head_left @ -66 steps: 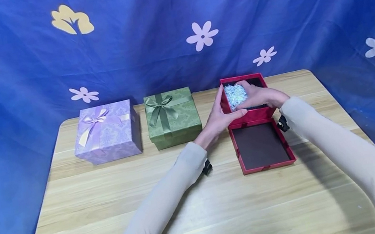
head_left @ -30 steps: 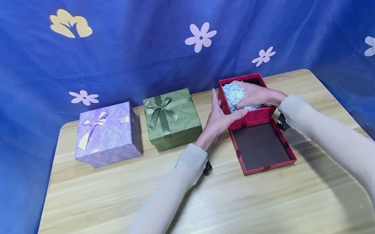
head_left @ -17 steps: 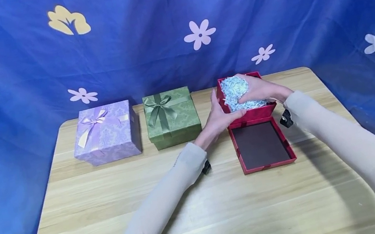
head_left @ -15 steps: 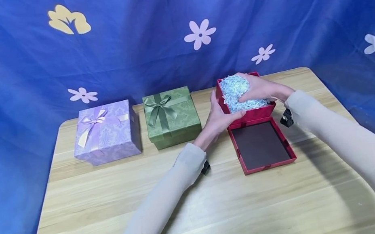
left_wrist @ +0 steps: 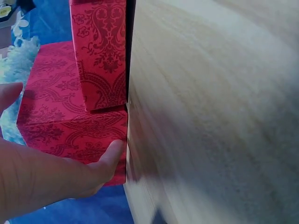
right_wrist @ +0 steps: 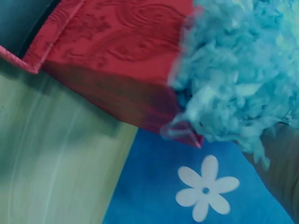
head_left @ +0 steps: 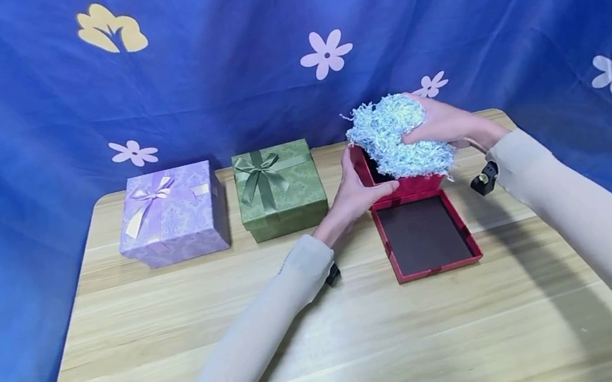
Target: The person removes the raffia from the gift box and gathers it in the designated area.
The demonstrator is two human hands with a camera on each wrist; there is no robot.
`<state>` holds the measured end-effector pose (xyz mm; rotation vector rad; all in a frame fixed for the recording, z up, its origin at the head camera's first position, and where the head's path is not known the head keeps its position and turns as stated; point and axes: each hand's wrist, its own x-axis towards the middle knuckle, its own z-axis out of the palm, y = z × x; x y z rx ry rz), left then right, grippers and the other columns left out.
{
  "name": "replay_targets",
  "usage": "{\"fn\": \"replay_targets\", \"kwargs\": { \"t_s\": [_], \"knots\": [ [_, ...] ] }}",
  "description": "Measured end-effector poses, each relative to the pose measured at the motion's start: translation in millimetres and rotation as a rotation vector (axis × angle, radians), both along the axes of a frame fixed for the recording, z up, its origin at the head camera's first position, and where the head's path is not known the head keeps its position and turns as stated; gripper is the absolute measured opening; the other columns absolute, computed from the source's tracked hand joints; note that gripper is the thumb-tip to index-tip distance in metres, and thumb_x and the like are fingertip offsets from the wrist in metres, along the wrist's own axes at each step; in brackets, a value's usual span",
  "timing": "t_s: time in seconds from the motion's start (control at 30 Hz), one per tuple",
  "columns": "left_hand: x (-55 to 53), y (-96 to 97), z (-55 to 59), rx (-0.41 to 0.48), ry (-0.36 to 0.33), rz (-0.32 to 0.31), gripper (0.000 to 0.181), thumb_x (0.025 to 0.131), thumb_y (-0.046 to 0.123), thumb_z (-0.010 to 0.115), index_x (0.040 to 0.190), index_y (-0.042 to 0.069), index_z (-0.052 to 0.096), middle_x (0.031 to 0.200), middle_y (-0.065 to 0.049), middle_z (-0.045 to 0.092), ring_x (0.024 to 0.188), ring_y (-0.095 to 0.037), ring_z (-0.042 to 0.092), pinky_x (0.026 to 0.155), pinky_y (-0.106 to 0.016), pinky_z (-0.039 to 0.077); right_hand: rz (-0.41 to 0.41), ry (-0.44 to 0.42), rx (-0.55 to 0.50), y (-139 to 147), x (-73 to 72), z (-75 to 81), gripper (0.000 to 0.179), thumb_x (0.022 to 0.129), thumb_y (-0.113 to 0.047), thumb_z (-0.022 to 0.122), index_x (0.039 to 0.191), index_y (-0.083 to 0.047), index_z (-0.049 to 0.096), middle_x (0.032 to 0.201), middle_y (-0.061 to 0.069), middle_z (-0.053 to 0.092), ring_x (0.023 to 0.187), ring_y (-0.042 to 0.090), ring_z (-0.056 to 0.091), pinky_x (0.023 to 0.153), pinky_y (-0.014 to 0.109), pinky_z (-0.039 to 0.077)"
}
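A bundle of pale blue shredded paper (head_left: 397, 140) sits over the mouth of the red gift box (head_left: 419, 185), its strands hanging past the front rim. My right hand (head_left: 445, 122) grips this bundle from the right; most of its fingers are buried behind the strands. On the box's left side rest the straight fingers of my left hand (head_left: 357, 193), with the thumb at the front wall. The left wrist view shows a digit pressed along the patterned side of the red box (left_wrist: 51, 93). In the right wrist view the shredded paper (right_wrist: 243, 74) hides the hand.
In front of the box lies its red lid (head_left: 427, 235), dark inside facing up. A green gift box (head_left: 281, 188) and a lilac gift box (head_left: 189, 213), both with bows, stand left along the wooden table's (head_left: 242, 321) back. A blue flowered curtain (head_left: 236, 55) hangs behind.
My right hand has lifted the shredded paper from inside the red box to above its rim, moving up and slightly right. The left hand stays at the box's side.
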<state>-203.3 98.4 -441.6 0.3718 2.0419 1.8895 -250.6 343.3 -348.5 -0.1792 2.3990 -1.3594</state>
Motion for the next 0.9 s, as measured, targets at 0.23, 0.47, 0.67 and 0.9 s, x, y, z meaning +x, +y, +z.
{"fn": "replay_targets", "kwargs": {
  "t_s": [0.23,0.47,0.67,0.9],
  "knots": [
    [0.1,0.3,0.5,0.035,0.014,0.018,0.130,0.086,0.019,0.094,0.176,0.017,0.001,0.179,-0.008,0.022,0.160,-0.017,0.025,0.128,-0.040,0.028,-0.041,0.003,0.068,15.8,3.9,27.9,0.109,0.100,-0.009,0.074,0.177,-0.019,-0.003,0.181,0.005,-0.010,0.163,0.026,0.002,0.129,0.054,0.020],
    [1.5,0.7,1.9,-0.015,0.029,0.038,0.127,0.087,0.025,0.094,0.177,0.027,0.005,0.181,0.001,0.013,0.164,-0.019,0.017,0.128,-0.050,0.027,-0.069,0.024,0.018,46.5,12.2,47.8,0.099,0.104,-0.006,0.071,0.177,-0.022,0.006,0.174,0.016,0.027,0.146,0.029,0.040,0.103,0.025,0.050],
    [0.3,0.6,-1.1,-0.027,0.067,0.024,0.125,0.087,0.028,0.094,0.177,0.028,0.008,0.181,-0.001,0.016,0.163,-0.022,0.019,0.128,-0.053,0.029,-0.107,0.023,0.136,86.3,15.6,54.3,0.102,0.108,-0.022,0.070,0.177,-0.025,-0.005,0.181,0.012,0.010,0.155,0.031,0.026,0.115,0.031,0.042],
    [-0.3,3.2,-3.2,-0.069,0.081,0.033,0.123,0.086,0.031,0.094,0.177,0.029,0.011,0.180,-0.004,0.019,0.162,-0.024,0.023,0.126,-0.056,0.031,-0.106,0.011,0.182,131.5,11.3,37.4,0.103,0.109,-0.023,0.067,0.175,-0.022,-0.013,0.182,0.009,-0.011,0.162,0.034,0.003,0.127,0.045,0.025]
  ]
}}
